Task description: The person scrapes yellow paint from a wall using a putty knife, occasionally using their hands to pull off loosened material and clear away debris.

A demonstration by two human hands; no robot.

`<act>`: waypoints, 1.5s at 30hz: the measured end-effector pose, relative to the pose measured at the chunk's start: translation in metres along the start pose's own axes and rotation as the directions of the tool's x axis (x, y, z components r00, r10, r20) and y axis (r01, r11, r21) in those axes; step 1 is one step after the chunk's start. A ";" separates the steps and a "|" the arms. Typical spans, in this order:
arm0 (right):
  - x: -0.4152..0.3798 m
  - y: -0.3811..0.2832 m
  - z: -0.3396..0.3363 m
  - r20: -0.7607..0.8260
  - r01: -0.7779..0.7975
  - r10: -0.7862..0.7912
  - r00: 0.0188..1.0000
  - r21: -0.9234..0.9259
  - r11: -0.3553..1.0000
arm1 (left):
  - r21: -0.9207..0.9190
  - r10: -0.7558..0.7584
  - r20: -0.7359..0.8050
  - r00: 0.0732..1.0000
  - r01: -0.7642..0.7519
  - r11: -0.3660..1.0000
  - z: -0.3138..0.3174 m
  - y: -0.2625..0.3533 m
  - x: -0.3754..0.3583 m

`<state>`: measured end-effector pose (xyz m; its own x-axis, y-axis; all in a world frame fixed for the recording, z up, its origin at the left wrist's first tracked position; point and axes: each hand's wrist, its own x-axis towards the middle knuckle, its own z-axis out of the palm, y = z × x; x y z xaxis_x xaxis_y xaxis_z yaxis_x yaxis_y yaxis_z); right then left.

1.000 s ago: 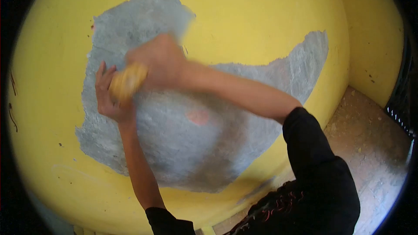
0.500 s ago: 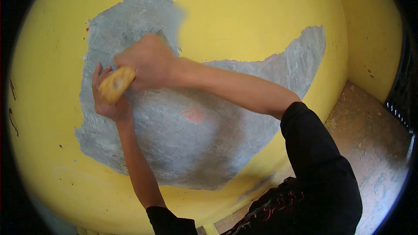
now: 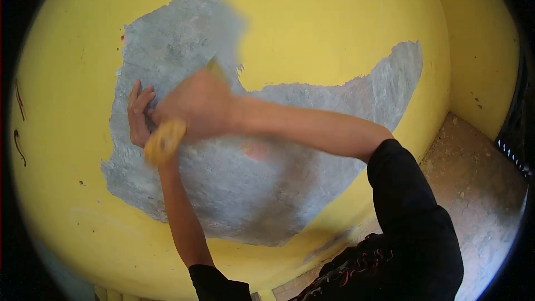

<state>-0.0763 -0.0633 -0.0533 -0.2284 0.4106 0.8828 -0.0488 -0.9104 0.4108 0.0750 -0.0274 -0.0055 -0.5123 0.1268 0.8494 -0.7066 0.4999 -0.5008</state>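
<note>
My right hand [image 3: 198,106] is closed round a tool with a yellow-brown handle [image 3: 166,144], whose butt end points down and left. Motion blurs the tool, and its far end, a greyish blade-like shape [image 3: 214,68], shows only faintly above the knuckles. Beside it, my left hand [image 3: 139,112] lies with fingers spread against the bare grey patch [image 3: 223,189] of the wall, partly hidden behind the handle and my right hand. Yellow paint [image 3: 312,28] with a ragged edge surrounds the patch, and a faint pink spot [image 3: 254,149] shows on the grey.
A yellow side wall [image 3: 482,61] meets the painted wall at the right. Below it lies a brown, dusty floor [image 3: 462,161]. At the far right edge is a dark object with a row of bright spots [image 3: 511,153]. Dark marks [image 3: 20,147] show on the wall at left.
My right hand and the tool have moved down and slightly right, and the handle now covers my left wrist. The view has shifted slightly.
</note>
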 end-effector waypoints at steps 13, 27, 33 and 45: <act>0.016 -0.038 -0.038 0.322 -0.236 0.305 0.896 -0.235 0.943 | 0.033 0.014 -0.009 1.000 -0.014 0.999 0.004 0.002 0.007; -0.012 -0.048 -0.058 0.389 -0.512 0.605 0.695 -0.323 0.796 | 0.062 0.083 -0.087 0.993 -0.078 0.995 0.008 -0.006 0.007; 0.001 -0.069 -0.029 0.431 -0.421 0.544 0.720 -0.352 0.836 | 0.051 0.054 -0.119 0.991 -0.048 0.998 0.010 -0.005 0.007; 0.008 -0.025 0.027 0.124 -0.069 0.109 0.986 -0.293 0.954 | -0.140 -0.077 -0.127 0.989 0.059 0.988 0.005 -0.012 0.003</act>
<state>-0.0509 -0.0354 -0.0504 -0.1102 0.3120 0.9437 -0.3153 -0.9114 0.2646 0.0798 -0.0372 0.0019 -0.3899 0.1955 0.8999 -0.6607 0.6214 -0.4212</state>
